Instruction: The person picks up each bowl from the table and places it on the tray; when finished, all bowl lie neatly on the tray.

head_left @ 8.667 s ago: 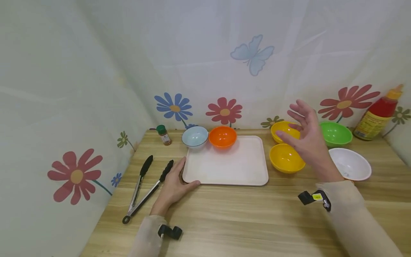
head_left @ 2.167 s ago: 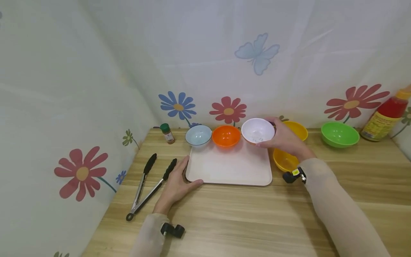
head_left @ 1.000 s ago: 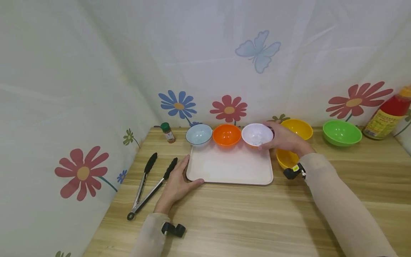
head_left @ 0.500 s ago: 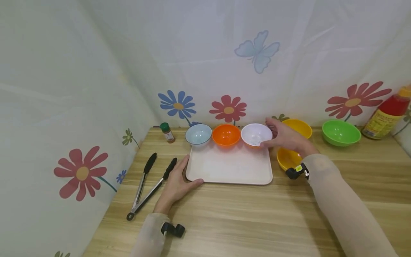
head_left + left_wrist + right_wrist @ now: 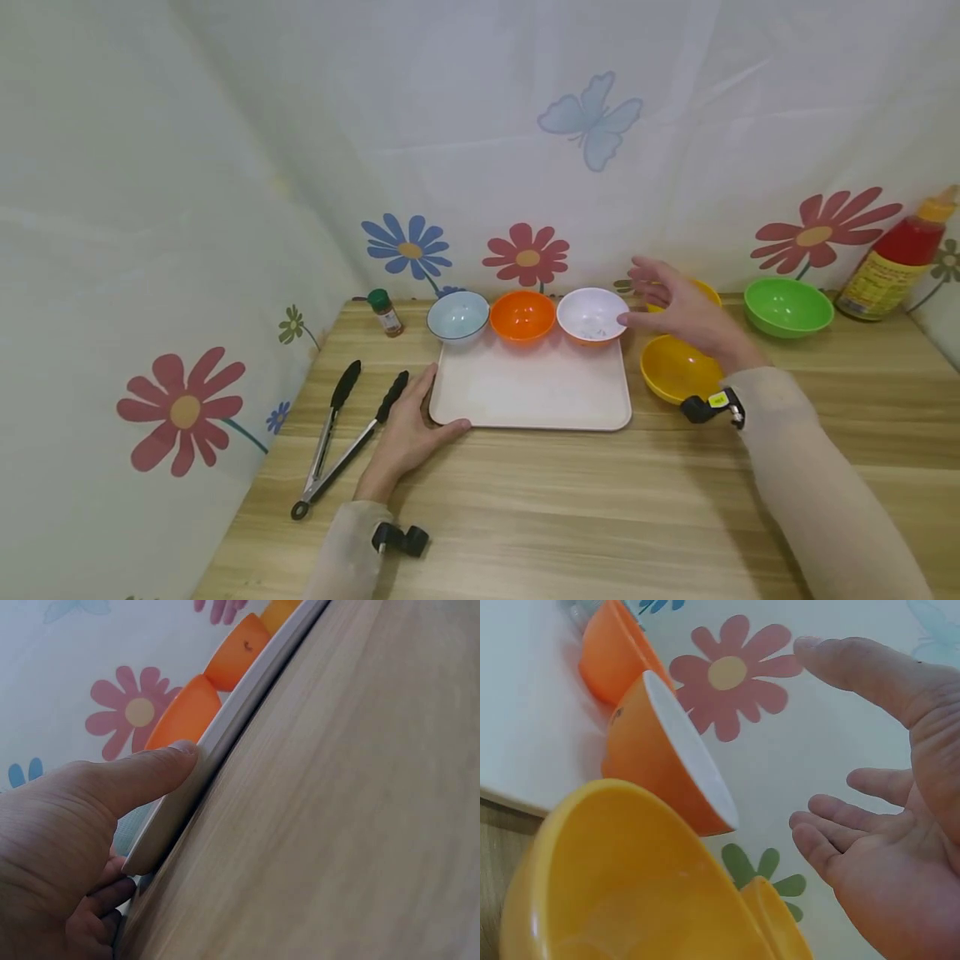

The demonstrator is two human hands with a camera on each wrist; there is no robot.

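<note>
We held the right hand [image 5: 686, 315] spread wide and without load, its thumb just beside the rim of the white bowl [image 5: 592, 312]. That bowl stood upright at the far edge of the tray [image 5: 532, 392], in line with the orange bowl [image 5: 522, 315] and pale blue bowl [image 5: 458, 317]. We rested the left hand [image 5: 408, 433], thumb and fingers apart, against the tray's near-left corner. We judged the step to be bowl placement; the next move called for clearing the rim, with the front yellow bowl [image 5: 678, 367] off the tray within reach.
</note>
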